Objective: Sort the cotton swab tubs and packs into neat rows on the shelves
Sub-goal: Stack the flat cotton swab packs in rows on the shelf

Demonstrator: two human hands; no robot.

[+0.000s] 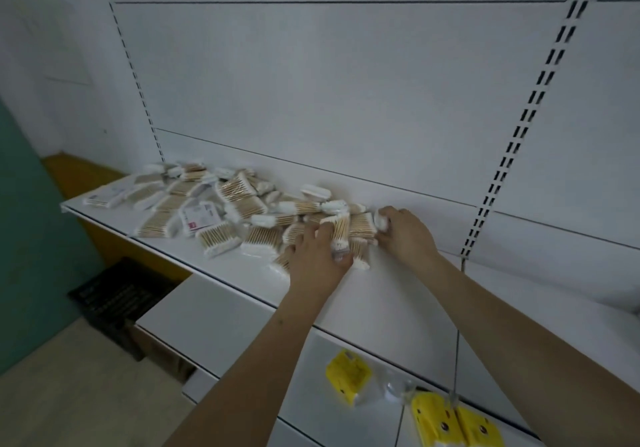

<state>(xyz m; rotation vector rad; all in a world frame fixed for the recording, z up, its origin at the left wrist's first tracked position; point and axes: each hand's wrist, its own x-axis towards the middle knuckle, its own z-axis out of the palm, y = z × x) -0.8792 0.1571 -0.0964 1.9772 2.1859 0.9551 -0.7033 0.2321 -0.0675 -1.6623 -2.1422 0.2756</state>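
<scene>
**White shelving, tan swabs, yellow packs**

I see a white shelf (214,263) carrying cotton swab packs (221,238) with tan sticks and white tips. One pack's label (201,219) is white with red marks. On the lower shelf (214,325), also white, lie bright yellow packs (349,375) with small dark spots. The back panel (329,83) is white, crossed by black-slotted strips (540,100). A black crate (114,297) sits against a teal wall (31,238).

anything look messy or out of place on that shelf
Yes. The cotton swab packs lie in a loose heap on the upper shelf, overlapping and pointing every way, not in rows. Both the left hand and right hand are in its right end.
</scene>
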